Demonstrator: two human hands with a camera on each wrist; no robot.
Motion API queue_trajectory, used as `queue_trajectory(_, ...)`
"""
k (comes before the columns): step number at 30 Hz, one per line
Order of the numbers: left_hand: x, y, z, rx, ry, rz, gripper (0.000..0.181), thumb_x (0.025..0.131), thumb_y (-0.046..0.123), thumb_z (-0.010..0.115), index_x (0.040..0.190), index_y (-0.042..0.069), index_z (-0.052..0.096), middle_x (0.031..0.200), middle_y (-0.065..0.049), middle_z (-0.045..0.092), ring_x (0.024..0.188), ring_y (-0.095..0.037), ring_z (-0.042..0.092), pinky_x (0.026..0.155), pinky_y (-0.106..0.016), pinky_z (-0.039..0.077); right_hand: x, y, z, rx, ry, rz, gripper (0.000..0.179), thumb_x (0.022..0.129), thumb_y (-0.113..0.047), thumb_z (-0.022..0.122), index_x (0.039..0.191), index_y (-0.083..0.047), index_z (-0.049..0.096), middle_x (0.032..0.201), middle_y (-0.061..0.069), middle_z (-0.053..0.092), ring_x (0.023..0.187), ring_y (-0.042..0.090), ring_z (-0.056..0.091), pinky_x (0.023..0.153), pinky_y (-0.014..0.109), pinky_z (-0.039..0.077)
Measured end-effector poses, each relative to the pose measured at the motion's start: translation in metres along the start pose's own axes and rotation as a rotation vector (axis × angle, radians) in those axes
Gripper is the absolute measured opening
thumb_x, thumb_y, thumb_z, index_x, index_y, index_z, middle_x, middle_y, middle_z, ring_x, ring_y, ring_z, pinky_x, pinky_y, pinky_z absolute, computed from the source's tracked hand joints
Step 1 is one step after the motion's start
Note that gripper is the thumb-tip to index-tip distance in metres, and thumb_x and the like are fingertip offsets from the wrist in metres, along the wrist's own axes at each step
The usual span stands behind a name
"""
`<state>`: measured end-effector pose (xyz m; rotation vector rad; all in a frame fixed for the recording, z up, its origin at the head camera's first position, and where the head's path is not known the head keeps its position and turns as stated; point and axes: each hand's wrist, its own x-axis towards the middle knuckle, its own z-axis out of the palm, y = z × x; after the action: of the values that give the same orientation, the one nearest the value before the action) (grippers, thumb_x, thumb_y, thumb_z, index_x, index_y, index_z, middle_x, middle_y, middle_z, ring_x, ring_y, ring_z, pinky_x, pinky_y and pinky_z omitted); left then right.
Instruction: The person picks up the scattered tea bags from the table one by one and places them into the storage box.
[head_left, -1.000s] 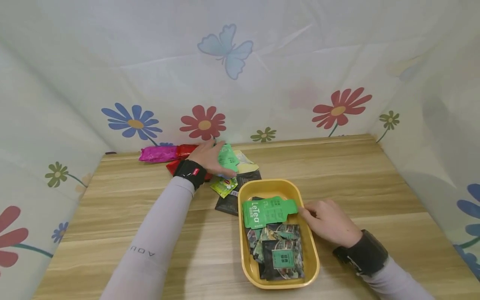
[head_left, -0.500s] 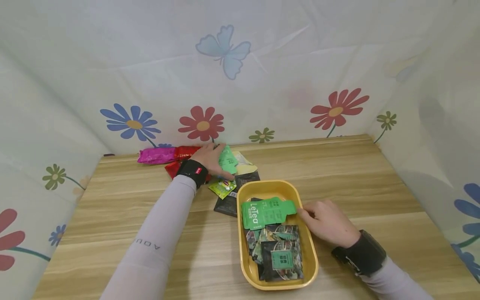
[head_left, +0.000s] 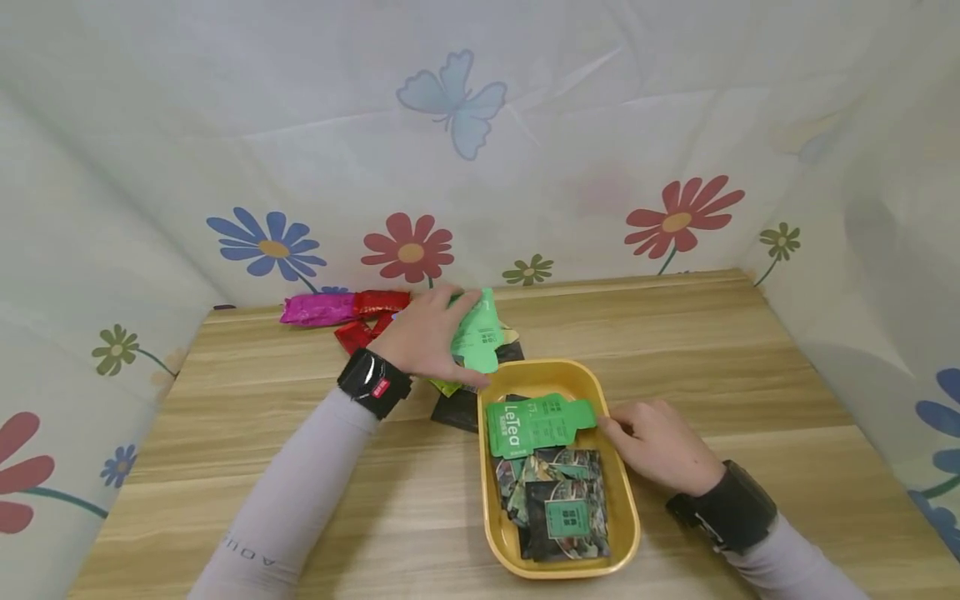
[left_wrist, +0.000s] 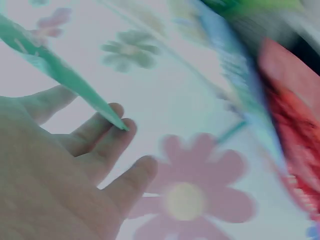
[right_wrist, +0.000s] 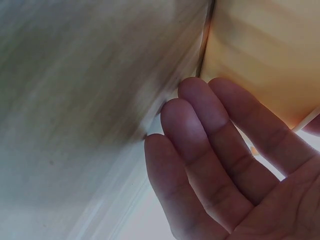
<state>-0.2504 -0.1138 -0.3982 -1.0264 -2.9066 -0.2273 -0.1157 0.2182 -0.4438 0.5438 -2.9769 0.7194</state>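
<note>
My left hand (head_left: 424, 337) holds a flat green sachet (head_left: 482, 329) just beyond the far left corner of a yellow plastic tray (head_left: 633, 529). In the left wrist view the sachet (left_wrist: 67, 75) shows edge-on against the fingers; the thumb is out of sight there. At the tray's right side my right hand (head_left: 663, 442) grips the rim, thumb at the top and fingers against the outer wall (right_wrist: 270, 45). Inside the tray lie a green LeTea sachet (head_left: 536, 425) and several dark sachets with green labels (head_left: 566, 521), overlapping.
Behind the left hand lie a magenta packet (head_left: 318, 309) and red packets (head_left: 381, 302). A black sachet (head_left: 453, 412) and a yellow-green sachet (head_left: 446, 387) are partly hidden under that hand. A flower-printed cloth (head_left: 585, 225) borders the wooden table (head_left: 405, 517).
My left hand has picked the green sachet up from the pile and moved it right and nearer, toward the tray. The right hand and the tray have stayed in place.
</note>
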Motion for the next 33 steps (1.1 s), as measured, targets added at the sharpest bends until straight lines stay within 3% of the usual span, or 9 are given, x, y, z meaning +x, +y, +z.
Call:
queue_trajectory(6,-0.032,0.048,-0.018,0.016,0.073,0.123,0.126,0.061,0.096,0.046,0.157,0.014,0.035,0.149,-0.017,0.04,0.131,-0.029,0.041,0.108,-0.045,0.037,0.0,-0.001,-0.001,0.006,-0.005,0.003,0.04,0.1,-0.033,0.052,0.061,-0.025,0.051,0.056,-0.012,0.039,0.05,0.005,0.038,0.05,0.025,0.033)
queue_trajectory(11,-0.056,0.079,-0.022,0.038,0.108,0.172,0.126,0.062,0.097,0.04,0.156,0.015,0.035,0.149,-0.017,0.04,0.133,-0.029,0.039,0.112,-0.044,0.032,0.001,-0.002,-0.002,0.0,-0.001,0.002,0.04,0.1,-0.034,0.051,0.061,-0.025,0.051,0.055,-0.012,0.039,0.051,0.005,0.039,0.051,0.025,0.034)
queue_trajectory(20,-0.082,0.117,-0.022,0.065,0.087,0.218,0.129,0.06,0.099,0.037,0.158,0.016,0.031,0.15,-0.016,0.038,0.137,-0.028,0.035,0.116,-0.046,0.024,0.0,-0.001,-0.001,-0.002,-0.006,0.012,0.04,0.1,-0.034,0.051,0.061,-0.025,0.051,0.055,-0.011,0.039,0.051,0.006,0.038,0.05,0.026,0.033)
queue_trajectory(22,-0.086,0.123,-0.018,0.067,0.066,0.235,0.134,0.058,0.102,0.034,0.161,0.015,0.025,0.157,-0.019,0.029,0.143,-0.032,0.029,0.118,-0.049,0.019,0.0,-0.001,-0.001,0.004,-0.011,0.017,0.04,0.1,-0.034,0.051,0.062,-0.024,0.052,0.055,-0.011,0.039,0.051,0.006,0.038,0.049,0.026,0.033)
queue_trajectory(27,-0.09,0.128,-0.009,0.047,0.017,0.272,0.143,0.054,0.105,0.028,0.164,0.017,0.003,0.166,-0.016,-0.011,0.152,-0.035,-0.003,0.119,-0.053,0.005,0.0,-0.002,-0.002,0.008,-0.021,0.027,0.038,0.1,-0.034,0.051,0.064,-0.024,0.055,0.055,-0.011,0.04,0.05,0.006,0.038,0.049,0.026,0.033)
queue_trajectory(30,-0.087,0.115,-0.008,0.029,0.037,0.24,0.141,0.056,0.103,0.03,0.163,0.017,-0.002,0.165,-0.012,-0.018,0.151,-0.035,-0.011,0.119,-0.054,0.001,0.0,-0.002,-0.002,0.01,-0.024,0.031,0.038,0.1,-0.035,0.051,0.064,-0.024,0.055,0.055,-0.01,0.039,0.05,0.006,0.038,0.049,0.025,0.033)
queue_trajectory(33,-0.079,0.093,-0.01,0.013,0.075,0.168,0.137,0.06,0.1,0.035,0.163,0.017,-0.004,0.166,-0.011,-0.017,0.151,-0.035,-0.012,0.119,-0.055,0.0,0.0,-0.002,-0.002,0.014,-0.028,0.034,0.038,0.1,-0.035,0.052,0.064,-0.024,0.055,0.055,-0.01,0.039,0.05,0.006,0.038,0.048,0.025,0.032)
